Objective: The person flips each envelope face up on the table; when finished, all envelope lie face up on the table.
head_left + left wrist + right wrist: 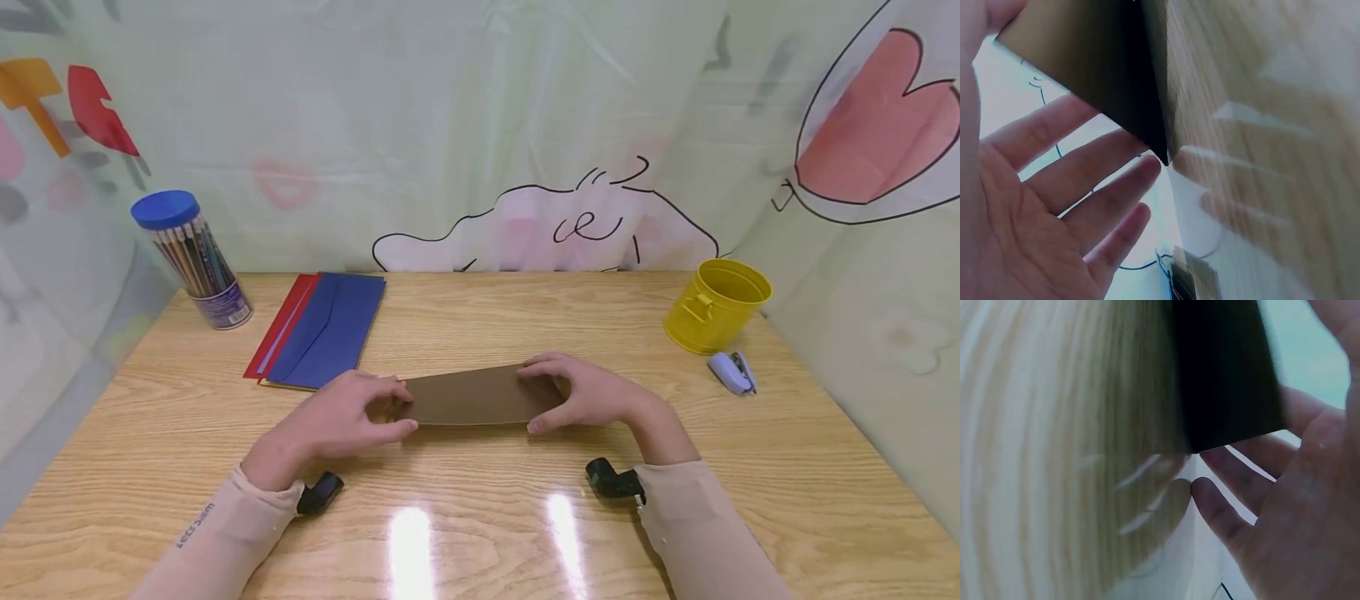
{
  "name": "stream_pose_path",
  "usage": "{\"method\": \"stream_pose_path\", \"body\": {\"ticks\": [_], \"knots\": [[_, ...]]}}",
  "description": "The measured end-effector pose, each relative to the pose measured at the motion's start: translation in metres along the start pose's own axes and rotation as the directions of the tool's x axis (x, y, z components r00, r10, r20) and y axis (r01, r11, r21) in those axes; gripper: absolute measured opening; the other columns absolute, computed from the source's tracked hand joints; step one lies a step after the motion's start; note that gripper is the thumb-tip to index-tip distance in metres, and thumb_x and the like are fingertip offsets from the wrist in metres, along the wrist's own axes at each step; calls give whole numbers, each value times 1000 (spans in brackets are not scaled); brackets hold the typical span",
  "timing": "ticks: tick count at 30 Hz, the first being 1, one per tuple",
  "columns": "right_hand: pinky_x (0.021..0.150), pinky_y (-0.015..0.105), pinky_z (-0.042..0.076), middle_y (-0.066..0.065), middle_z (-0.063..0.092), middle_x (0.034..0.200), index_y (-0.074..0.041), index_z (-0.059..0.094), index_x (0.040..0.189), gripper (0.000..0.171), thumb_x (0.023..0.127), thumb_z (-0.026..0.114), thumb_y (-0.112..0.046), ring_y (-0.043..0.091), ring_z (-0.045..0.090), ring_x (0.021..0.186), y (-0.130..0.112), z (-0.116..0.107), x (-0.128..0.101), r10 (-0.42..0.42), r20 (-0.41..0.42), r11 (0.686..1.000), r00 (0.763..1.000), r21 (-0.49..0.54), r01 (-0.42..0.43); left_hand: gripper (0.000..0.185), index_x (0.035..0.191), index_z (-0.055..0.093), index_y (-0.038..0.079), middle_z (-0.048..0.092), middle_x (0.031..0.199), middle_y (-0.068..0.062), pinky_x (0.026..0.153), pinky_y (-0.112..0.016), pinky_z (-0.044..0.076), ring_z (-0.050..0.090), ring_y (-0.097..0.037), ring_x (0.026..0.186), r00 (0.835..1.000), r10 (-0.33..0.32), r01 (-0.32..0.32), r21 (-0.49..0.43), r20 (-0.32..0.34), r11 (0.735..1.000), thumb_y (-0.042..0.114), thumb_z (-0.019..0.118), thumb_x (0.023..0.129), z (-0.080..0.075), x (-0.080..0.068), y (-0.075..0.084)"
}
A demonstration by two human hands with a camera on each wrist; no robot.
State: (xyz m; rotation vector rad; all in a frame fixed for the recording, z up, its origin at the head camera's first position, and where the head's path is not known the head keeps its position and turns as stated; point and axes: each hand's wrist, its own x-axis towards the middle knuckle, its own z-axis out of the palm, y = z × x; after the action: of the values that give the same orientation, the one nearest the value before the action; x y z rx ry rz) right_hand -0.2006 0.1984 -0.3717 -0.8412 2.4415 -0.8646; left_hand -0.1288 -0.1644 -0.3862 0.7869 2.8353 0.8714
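A flat, stiff-looking brown rectangular paper piece [468, 400] is held between the two hands, leaning back with its lower edge close to the tabletop. At its left end the left hand [337, 417] grips it, thumb on the near side and fingers behind. The right hand [588, 392] holds the other end in the same way. In the left wrist view a lower corner of the brown paper [1085, 69] comes down right at the wood, with fingers spread behind it. Its underside [1229, 375] looks dark in the right wrist view.
Blue and red envelopes [326, 325] lie overlapping at the back left, beside a blue-lidded tub of pencils [195, 258]. At the back right stand a yellow bucket [708, 312] and a small lilac stapler [731, 372]. A printed curtain [435, 125] hangs behind the wooden table [480, 517].
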Motion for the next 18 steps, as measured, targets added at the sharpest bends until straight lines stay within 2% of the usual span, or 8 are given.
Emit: {"method": "stream_pose_path", "body": {"ticks": [3, 5, 9, 11, 13, 15, 16, 18], "knots": [[112, 55, 30, 7, 51, 146, -13, 60, 139, 71, 80, 85, -44, 32, 41, 137, -1, 0, 0, 14, -40, 1000, 999, 18, -13, 38, 116, 72, 21, 68, 110, 12, 91, -40, 49, 61, -13, 106, 1000, -26, 26, -31, -6, 999, 53, 60, 98, -2, -1, 0], [110, 54, 33, 7, 56, 141, -12, 61, 138, 66, 83, 83, -41, 31, 47, 133, -2, -1, 1, 15, -73, 999, 997, 45, -12, 37, 116, 71, 20, 69, 108, 11, 91, -40, 50, 63, -12, 106, 998, -40, 38, -56, -38, 998, 51, 55, 101, -3, 0, -1], [97, 49, 48, 14, 60, 132, -5, 61, 132, 52, 91, 76, -33, 32, 60, 120, -2, 0, 5, 56, -145, 988, 988, 150, -34, 31, 105, 68, 12, 66, 83, 6, 69, -35, 52, 62, -11, 77, 990, -55, 38, -128, -131, 991, 40, 54, 105, -2, -1, -5], [88, 43, 53, 17, 60, 127, -1, 59, 131, 48, 94, 74, -28, 32, 64, 112, -2, 1, 7, 81, -174, 980, 981, 195, -47, 29, 110, 64, 8, 63, 76, 5, 63, -33, 48, 58, -10, 69, 979, -86, 57, -156, -184, 986, 35, 60, 103, -1, -1, -7], [78, 38, 54, 17, 62, 119, 0, 54, 135, 51, 94, 74, -25, 30, 68, 104, -2, 2, 9, 109, -200, 976, 974, 209, -66, 33, 120, 59, 5, 62, 76, 3, 65, -33, 49, 59, -10, 70, 970, -105, 64, -188, -218, 980, 30, 66, 100, 0, 0, -9], [74, 36, 53, 17, 63, 114, 0, 47, 140, 58, 93, 75, -19, 29, 69, 98, -2, 3, 11, 112, -211, 974, 971, 217, -66, 49, 136, 50, 6, 61, 80, 1, 72, -35, 52, 65, -11, 78, 962, -120, 63, -228, -244, 972, 26, 71, 97, 2, 2, -11], [73, 36, 53, 17, 63, 112, -1, 43, 144, 63, 93, 76, -18, 28, 70, 96, -1, 4, 10, 118, -215, 972, 969, 225, -68, 54, 140, 46, 6, 60, 80, 0, 73, -35, 52, 65, -11, 77, 960, -122, 59, -243, -252, 968, 24, 72, 96, 3, 4, -11], [70, 36, 52, 18, 63, 111, -5, 36, 149, 72, 91, 78, -16, 27, 71, 90, -1, 4, 8, 128, -224, 968, 966, 240, -72, 51, 139, 45, 8, 56, 76, -3, 69, -34, 51, 64, -12, 71, 965, -118, 50, -275, -235, 960, 23, 71, 97, 6, 8, -12]]}}
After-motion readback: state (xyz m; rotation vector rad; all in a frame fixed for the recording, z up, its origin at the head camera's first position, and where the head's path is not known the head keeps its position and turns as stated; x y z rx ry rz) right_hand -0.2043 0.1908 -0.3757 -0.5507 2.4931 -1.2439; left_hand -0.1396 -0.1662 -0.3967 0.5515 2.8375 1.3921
